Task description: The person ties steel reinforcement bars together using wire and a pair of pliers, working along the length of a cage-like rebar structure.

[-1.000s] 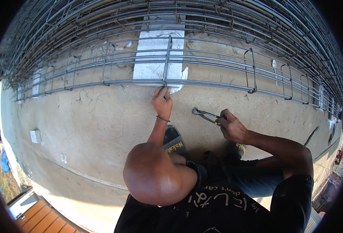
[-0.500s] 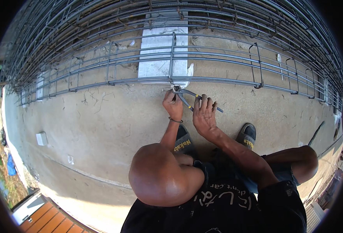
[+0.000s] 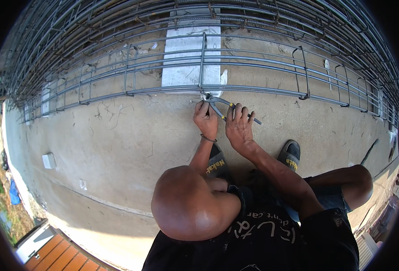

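Observation:
Tower pincers (image 3: pixel 216 100), grey with yellow bands and dark handle ends, have their jaws at the near bars of a steel rebar cage (image 3: pixel 177 86), just below a stirrup (image 3: pixel 202 63). My right hand (image 3: pixel 240 128) is closed round the pincers' handles, which stand somewhat apart. Just below the jaws, my left hand (image 3: pixel 205 121) is pinched, fingertips pointing up toward the bars. Whatever lies between those fingertips is too small to make out. A dark band circles my left wrist.
Stacked rebar cages (image 3: pixel 118 27) fill the far side. A pale block (image 3: pixel 181 77) lies under the near cage. Wire scraps litter the concrete floor (image 3: pixel 118 149). My sandals (image 3: pixel 290 153) are close below my hands; a small white block (image 3: pixel 49 161) sits at left.
The view has shifted slightly, so the bars appear a little higher. Both hands and the pincers keep nearly the same place, with my left fingers now more directly below the jaws.

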A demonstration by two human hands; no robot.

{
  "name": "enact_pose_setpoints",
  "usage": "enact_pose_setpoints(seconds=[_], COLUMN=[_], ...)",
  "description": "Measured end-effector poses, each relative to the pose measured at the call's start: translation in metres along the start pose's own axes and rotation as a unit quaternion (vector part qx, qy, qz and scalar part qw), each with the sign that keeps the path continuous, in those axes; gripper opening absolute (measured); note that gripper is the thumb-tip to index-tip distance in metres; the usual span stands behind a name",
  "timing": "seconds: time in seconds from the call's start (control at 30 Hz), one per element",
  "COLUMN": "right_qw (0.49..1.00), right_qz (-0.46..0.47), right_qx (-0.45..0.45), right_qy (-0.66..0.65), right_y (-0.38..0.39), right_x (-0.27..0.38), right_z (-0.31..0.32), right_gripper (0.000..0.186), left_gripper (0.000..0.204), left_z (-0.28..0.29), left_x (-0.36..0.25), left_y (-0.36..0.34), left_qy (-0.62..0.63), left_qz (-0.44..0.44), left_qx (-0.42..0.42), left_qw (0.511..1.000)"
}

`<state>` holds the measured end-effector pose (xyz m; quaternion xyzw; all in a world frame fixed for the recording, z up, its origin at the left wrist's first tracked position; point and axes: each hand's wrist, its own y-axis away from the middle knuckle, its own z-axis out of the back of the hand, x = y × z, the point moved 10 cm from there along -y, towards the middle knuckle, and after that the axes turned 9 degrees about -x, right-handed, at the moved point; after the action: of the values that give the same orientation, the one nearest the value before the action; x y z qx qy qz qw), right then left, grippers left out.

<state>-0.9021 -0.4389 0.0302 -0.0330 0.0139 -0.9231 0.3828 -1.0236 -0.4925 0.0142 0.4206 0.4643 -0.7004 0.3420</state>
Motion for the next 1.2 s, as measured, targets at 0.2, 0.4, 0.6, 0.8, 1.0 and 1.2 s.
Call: enact_pose_setpoints(seconds=[0.2, 0.4, 0.6, 0.8, 1.0, 1.2], right_qw=[0.990, 0.968, 0.850, 0.481, 0.274, 0.703], right_qz=[-0.038, -0.029, -0.053, -0.261, -0.214, -0.214], right_qx=[0.027, 0.055, 0.242, 0.364, 0.412, 0.242], right_qy=[-0.131, -0.242, -0.465, -0.754, -0.842, -0.634], right_y=[-0.003, -0.006, -0.007, 0.027, 0.031, 0.035], right_x=[-0.015, -0.023, -0.014, 0.022, 0.042, -0.017], right_z=[-0.008, -0.042, -0.054, -0.070, -0.067, -0.064], right_gripper=[0.025, 0.026, 0.017, 0.009, 0.009, 0.042], left_gripper=[0.024, 0.026, 0.039, 0.053, 0.029, 0.022], left_z=[-0.003, 0.005, 0.057, -0.013, -0.051, -0.057], left_x=[0.014, 0.014, 0.039, 0.001, 0.026, 0.035], left_y=[0.003, -0.008, -0.036, 0.038, 0.049, 0.061], left_qy=[-0.008, -0.027, 0.059, 0.431, 0.260, 0.220], left_qz=[0.078, 0.308, 0.380, 0.545, 0.560, 0.650], left_qx=[0.105, 0.148, 0.082, 0.124, 0.285, 0.154], left_qw=[0.991, 0.939, 0.919, 0.709, 0.733, 0.711])
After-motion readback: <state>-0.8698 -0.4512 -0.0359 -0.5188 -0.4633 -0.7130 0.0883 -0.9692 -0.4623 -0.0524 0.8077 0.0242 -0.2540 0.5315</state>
